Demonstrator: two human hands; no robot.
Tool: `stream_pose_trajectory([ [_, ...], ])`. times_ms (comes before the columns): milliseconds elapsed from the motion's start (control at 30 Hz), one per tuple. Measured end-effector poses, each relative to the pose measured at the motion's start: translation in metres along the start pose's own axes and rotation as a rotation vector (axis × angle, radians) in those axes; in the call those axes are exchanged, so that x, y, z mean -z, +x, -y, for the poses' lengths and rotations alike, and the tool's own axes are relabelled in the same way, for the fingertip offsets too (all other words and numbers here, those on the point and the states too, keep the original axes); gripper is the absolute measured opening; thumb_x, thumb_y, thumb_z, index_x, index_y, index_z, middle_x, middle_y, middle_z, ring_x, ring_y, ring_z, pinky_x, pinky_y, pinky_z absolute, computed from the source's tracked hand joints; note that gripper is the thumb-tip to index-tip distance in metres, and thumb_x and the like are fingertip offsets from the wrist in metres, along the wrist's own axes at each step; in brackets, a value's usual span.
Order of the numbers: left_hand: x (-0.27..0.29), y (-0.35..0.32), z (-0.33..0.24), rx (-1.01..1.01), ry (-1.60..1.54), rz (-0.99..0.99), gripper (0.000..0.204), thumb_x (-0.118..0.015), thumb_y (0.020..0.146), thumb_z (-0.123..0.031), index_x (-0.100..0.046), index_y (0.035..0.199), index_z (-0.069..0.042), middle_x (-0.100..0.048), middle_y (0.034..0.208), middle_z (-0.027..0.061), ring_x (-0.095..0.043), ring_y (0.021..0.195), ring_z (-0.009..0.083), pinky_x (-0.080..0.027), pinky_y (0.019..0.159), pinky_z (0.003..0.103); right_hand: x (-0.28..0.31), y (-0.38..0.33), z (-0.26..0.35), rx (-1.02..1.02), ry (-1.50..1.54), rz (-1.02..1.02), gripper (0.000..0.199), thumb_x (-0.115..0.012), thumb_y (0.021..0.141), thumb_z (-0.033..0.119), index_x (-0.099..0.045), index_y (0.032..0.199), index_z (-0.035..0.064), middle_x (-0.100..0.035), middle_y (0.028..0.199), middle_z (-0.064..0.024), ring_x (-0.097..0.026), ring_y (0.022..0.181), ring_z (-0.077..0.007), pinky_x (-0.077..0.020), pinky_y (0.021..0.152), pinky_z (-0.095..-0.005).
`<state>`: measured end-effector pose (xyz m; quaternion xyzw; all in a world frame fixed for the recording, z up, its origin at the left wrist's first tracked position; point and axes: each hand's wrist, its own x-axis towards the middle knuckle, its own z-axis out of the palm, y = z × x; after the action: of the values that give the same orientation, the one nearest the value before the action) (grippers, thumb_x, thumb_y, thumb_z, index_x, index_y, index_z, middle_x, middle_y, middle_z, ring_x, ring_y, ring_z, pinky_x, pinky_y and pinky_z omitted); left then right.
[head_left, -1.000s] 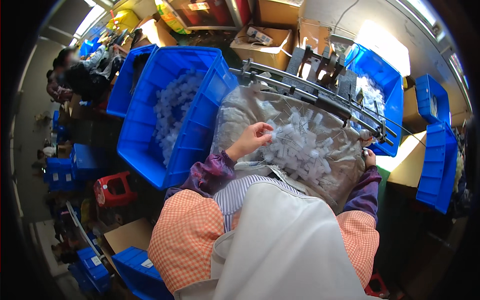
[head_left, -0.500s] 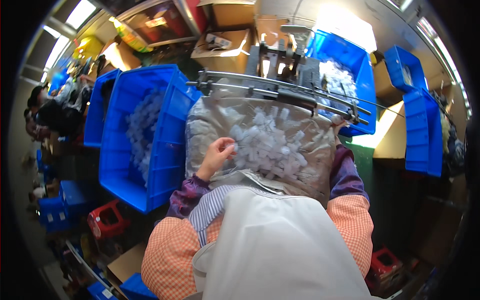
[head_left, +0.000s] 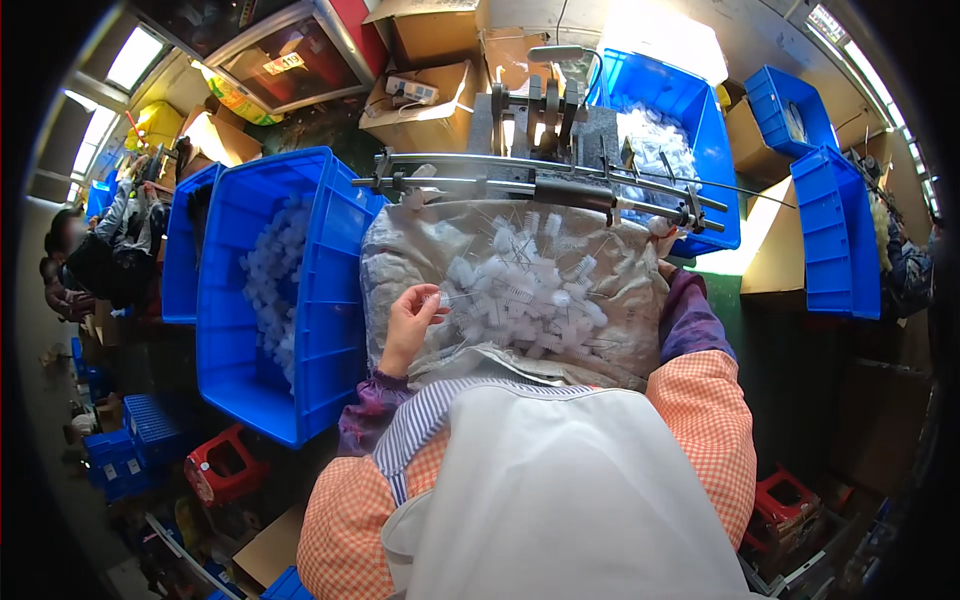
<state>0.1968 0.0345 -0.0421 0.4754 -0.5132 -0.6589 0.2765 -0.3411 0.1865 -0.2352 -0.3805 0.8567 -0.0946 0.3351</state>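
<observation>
A loose pile of small white brushes on thin wire stems lies on a grey-beige cloth in front of me. At the pile's left edge, my left hand pinches one small white brush between thumb and fingertips. My right hand is at the cloth's right edge, below the right end of the metal rods. Its fingers are mostly hidden, so I cannot see what it grips. The rods cross the far side of the cloth, with a dark machine behind them.
A large blue bin of white pieces stands tilted on my left. Another blue bin with white pieces is behind the rods at right. Cardboard boxes stand at the back, a red stool at lower left. People sit far left.
My left hand has drawn slightly left and down from the pile, and the brush in its pinch shows more clearly. My right hand stays by the rod end. The whole view has shifted a little.
</observation>
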Motion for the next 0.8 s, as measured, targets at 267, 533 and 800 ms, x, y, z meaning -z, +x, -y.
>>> stream_pose_trajectory([
  [267, -0.006, 0.005, 0.002, 0.014, 0.049, 0.034, 0.021, -0.055, 0.086, -0.014, -0.055, 0.102, 0.0, -0.06, 0.087, 0.0056, -0.062, 0.076, 0.0141, -0.05, 0.062, 0.024, -0.002, 0.002, 0.017, -0.011, -0.051, 0.002, 0.026, -0.055, 0.08, 0.022, -0.061, 0.099, 0.0055, -0.062, 0.097, -0.0159, -0.059, 0.092, -0.028, -0.0455, 0.08, -0.0356],
  [533, -0.008, 0.008, 0.004, 0.023, 0.045, 0.049, 0.021, -0.055, 0.086, -0.014, -0.054, 0.102, 0.0, -0.06, 0.089, 0.0057, -0.062, 0.075, 0.0135, -0.05, 0.062, 0.023, -0.004, 0.006, 0.028, -0.023, -0.083, -0.005, 0.027, -0.056, 0.08, 0.023, -0.061, 0.1, 0.0057, -0.062, 0.098, -0.0167, -0.058, 0.093, -0.0291, -0.0453, 0.081, -0.0364],
  [800, -0.012, 0.009, 0.003, 0.058, 0.063, 0.067, 0.021, -0.056, 0.086, -0.014, -0.054, 0.103, -0.001, -0.059, 0.088, 0.0047, -0.062, 0.075, 0.0132, -0.049, 0.061, 0.022, 0.001, 0.01, 0.044, -0.029, -0.117, -0.004, 0.029, -0.057, 0.079, 0.024, -0.061, 0.1, 0.0059, -0.061, 0.099, -0.0174, -0.058, 0.095, -0.0303, -0.045, 0.083, -0.0372],
])
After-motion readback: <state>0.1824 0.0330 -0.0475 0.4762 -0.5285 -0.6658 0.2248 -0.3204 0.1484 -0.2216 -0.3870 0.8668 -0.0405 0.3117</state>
